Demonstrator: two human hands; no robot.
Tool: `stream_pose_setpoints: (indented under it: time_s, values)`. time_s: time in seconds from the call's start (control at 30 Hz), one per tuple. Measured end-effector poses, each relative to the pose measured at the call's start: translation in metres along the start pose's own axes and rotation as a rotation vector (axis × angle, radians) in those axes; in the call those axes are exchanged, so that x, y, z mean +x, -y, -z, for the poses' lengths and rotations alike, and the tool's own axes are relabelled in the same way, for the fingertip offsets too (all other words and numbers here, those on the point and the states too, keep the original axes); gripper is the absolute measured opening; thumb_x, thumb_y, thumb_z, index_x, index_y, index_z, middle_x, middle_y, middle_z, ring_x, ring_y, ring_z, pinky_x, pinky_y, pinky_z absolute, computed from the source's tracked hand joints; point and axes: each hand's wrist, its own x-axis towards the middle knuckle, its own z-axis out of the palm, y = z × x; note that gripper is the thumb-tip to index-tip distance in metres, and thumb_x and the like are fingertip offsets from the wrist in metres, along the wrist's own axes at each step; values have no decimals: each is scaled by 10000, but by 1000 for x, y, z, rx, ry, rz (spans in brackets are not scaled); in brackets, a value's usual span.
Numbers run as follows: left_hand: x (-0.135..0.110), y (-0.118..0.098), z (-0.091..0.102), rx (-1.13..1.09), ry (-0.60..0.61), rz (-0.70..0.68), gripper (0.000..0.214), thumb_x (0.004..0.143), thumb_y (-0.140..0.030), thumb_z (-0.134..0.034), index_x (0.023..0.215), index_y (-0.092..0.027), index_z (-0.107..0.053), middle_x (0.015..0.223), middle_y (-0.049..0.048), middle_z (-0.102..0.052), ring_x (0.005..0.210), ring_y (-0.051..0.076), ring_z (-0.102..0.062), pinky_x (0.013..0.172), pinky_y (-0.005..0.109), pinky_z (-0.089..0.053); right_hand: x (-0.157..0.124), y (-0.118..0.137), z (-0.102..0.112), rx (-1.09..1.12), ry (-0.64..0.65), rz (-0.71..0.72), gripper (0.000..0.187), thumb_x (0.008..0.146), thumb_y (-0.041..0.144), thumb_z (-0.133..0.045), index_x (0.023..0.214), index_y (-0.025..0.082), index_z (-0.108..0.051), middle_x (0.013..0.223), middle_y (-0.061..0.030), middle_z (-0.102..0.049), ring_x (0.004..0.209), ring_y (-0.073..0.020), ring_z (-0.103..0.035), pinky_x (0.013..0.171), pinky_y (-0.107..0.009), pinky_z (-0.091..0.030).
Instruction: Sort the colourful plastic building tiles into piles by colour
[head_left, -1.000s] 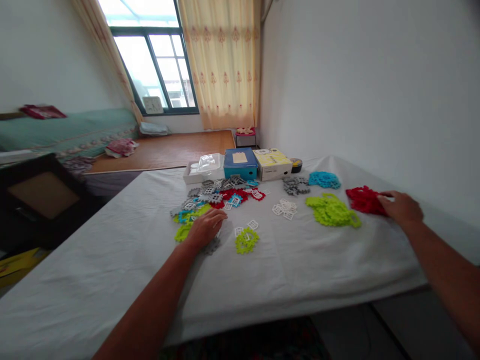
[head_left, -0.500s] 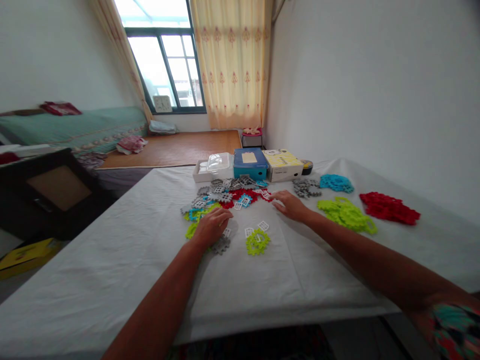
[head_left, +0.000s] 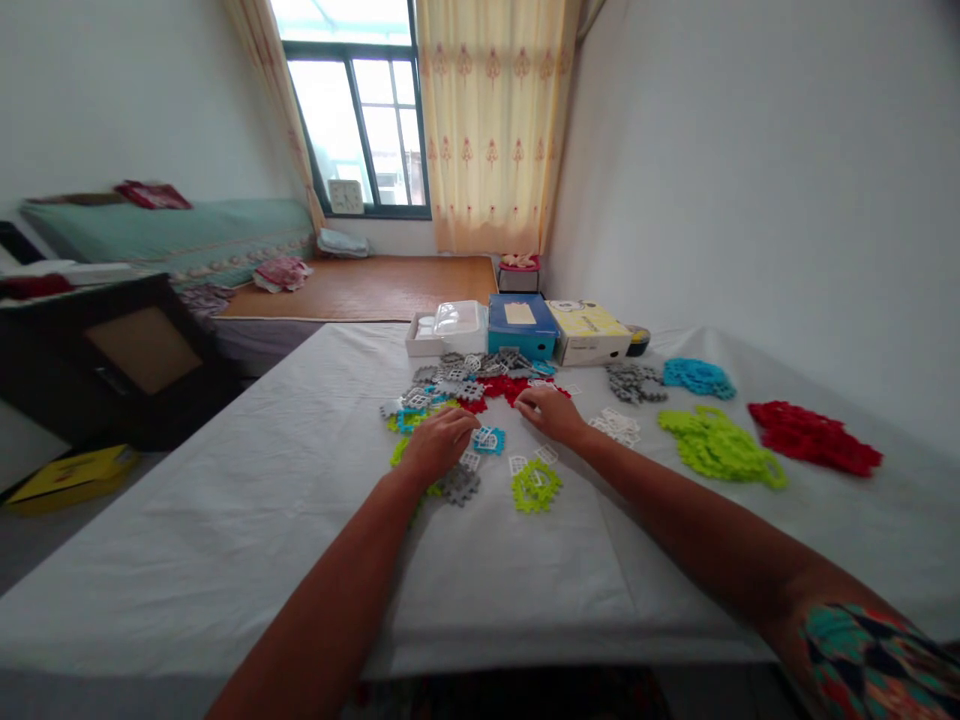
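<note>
Left of the blue piece (head_left: 498, 442) is my left hand (head_left: 437, 442), right my right hand (head_left: 551, 412); neither grip is discernible. It looks light, stiff, edge-pinchable.

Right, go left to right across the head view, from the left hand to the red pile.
Left hand, small blue piece, right hand, white pile, green pile, red pile.
</note>
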Motion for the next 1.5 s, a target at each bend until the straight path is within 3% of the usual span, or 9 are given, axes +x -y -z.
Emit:
stream_pose_setpoints:
  time_s: [0.1, 0.3, 0.53, 0.67, 0.83, 0.97, 1.13, 1.33, 1.5]
  values:
    - [0, 0, -1, 8, 39, -5, 215, 895, -169, -495, 969, -223, -690, 992, 49, -694, 952, 177, -617, 875, 327, -498, -1, 2, -3, 122, 51, 10, 194, 887, 294, -563, 986, 185, -689, 955, -58, -704, 775, -149, -615, 758, -278, -452]
    - [-3, 3, -2, 7, 73, 30, 210, 884, -187, -510, 972, -234, -695, 997, 45, -699, 967, 185, -620, 877, 327, -498, -7, 25, -19, 195, 179, 178, 492, 717, 383, -764, 1148, 181, -640, 1063, -87, -688, 961, -219, -611, 863, -347, -448]
    - [-2, 1, -2, 31, 123, 54, 221, 866, -189, -516, 966, -254, -702, 978, 36, -702, 924, 189, -628, 837, 315, -504, -20, 40, -17, 168, 230, 139, 701, 628, 508, -799, 1225, 200, -599, 1145, -99, -652, 1061, -270, -564, 923, -408, -432]
    - [-1, 0, 0, 39, 149, 61, 238, 858, -180, -510, 972, -257, -705, 995, 36, -704, 918, 188, -630, 831, 313, -507, -25, 46, -18, 154, 218, 128, 715, 591, 448, -834, 1223, 216, -593, 1117, -97, -647, 1050, -271, -562, 920, -423, -438]
    - [-2, 3, -1, 36, 131, 66, 254, 882, -200, -485, 1029, -252, -686, 1034, 39, -692, 950, 187, -630, 840, 320, -514, -29, 50, -13, 173, 65, 153, 677, 688, 260, -773, 1308, 179, -512, 1201, -120, -564, 1095, -242, -555, 931, -373, -467]
    - [-2, 5, -4, 55, 22, 69, 291, 910, -248, -481, 1158, -250, -634, 1108, 51, -672, 1024, 198, -611, 914, 357, -497, -29, 53, -4, 8, -35, 318, 578, 839, 93, -559, 1394, 197, -433, 1342, -136, -485, 1231, -252, -469, 1031, -406, -413]
    - [-2, 7, -5, 90, -60, 76, 295, 925, -269, -478, 1188, -232, -607, 1133, 67, -659, 1054, 204, -594, 938, 369, -484, -29, 54, 5, -82, -56, 445, 581, 911, 96, -434, 1457, 275, -352, 1405, -100, -463, 1224, -250, -471, 1046, -442, -405]
    - [-2, 8, -2, 72, -34, 76, 281, 931, -266, -468, 1164, -246, -625, 1110, 47, -673, 1053, 204, -593, 934, 364, -486, -28, 41, 3, 28, -90, 330, 567, 844, 61, -527, 1380, 233, -461, 1379, -119, -475, 1221, -243, -482, 1038, -432, -412]
    - [-4, 13, -2, 70, -30, 76, 266, 932, -262, -460, 1119, -232, -646, 1084, 53, -681, 1026, 203, -602, 902, 366, -501, -27, 25, 14, 263, -104, 38, 387, 726, 366, -758, 1057, 187, -667, 1038, -92, -640, 930, -211, -623, 810, -335, -520]
